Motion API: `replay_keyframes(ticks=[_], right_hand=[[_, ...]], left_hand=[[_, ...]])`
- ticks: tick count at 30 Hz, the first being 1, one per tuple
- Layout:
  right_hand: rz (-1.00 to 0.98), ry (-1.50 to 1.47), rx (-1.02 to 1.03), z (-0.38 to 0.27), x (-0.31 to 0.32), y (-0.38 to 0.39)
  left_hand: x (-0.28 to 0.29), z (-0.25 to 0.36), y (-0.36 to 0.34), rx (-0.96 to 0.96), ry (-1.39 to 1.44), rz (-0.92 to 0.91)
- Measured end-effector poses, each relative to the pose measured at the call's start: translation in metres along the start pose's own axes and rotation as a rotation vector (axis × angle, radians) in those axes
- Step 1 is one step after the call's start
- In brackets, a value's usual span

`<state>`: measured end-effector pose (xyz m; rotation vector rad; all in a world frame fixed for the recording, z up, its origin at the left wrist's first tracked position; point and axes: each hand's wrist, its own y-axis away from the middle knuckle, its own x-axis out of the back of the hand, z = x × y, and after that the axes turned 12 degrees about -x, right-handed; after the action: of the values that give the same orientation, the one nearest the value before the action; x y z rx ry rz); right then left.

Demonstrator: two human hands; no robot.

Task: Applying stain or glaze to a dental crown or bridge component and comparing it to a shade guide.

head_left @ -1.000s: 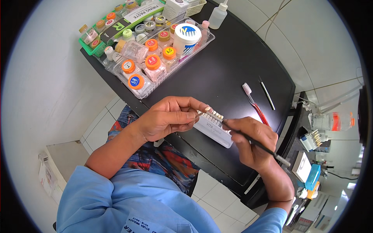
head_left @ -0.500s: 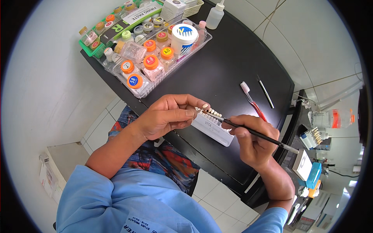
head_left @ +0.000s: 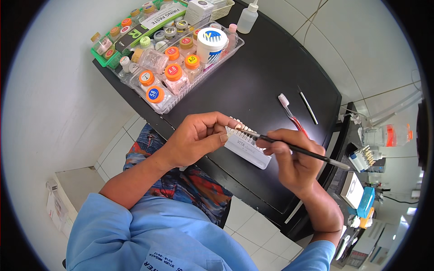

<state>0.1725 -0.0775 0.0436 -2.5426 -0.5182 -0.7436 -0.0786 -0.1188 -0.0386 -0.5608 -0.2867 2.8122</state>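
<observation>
My left hand (head_left: 194,137) is closed loosely in front of me, its index finger stretched toward the right. At that fingertip sits a small off-white tooth crown (head_left: 238,127); how the fingers grip it is partly hidden. A slim brush (head_left: 312,155) with a black handle is pinched in my right hand (head_left: 296,158). Its tip points left and meets or nearly meets the crown. Below and behind both hands, a white tooth shade guide (head_left: 246,151) with a row of tooth-shaped tabs lies on the black table (head_left: 271,58).
Clear trays (head_left: 181,99) and a green basket (head_left: 100,58) hold several jars at the far left. A dropper bottle (head_left: 247,19) stands behind. A red-handled toothbrush (head_left: 289,112) and a thin pen-like tool (head_left: 308,108) lie to the right. Another shade guide (head_left: 360,160) is on the side counter.
My left hand has rolled slightly, turning the crown and lowering it a little. The brush's back end has dipped, and its tip has shifted at the crown.
</observation>
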Motion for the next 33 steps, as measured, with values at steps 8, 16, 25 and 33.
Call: replay_keyframes(ticks=[8,16,25,33], right_hand=[[-0.034,0.011,-0.061,-0.002,0.000,-0.002],[-0.042,0.041,-0.099,0.001,-0.001,0.000],[0.028,-0.027,-0.140,0.003,-0.005,-0.001],[0.103,-0.045,-0.078,0.010,0.006,-0.004]], left_hand=[[-0.002,-0.001,0.002,-0.010,-0.015,0.001],[-0.005,-0.002,0.005,-0.003,-0.088,-0.026],[-0.007,-0.006,0.006,-0.028,-0.139,-0.014],[-0.011,-0.002,0.004,-0.008,-0.164,-0.022]])
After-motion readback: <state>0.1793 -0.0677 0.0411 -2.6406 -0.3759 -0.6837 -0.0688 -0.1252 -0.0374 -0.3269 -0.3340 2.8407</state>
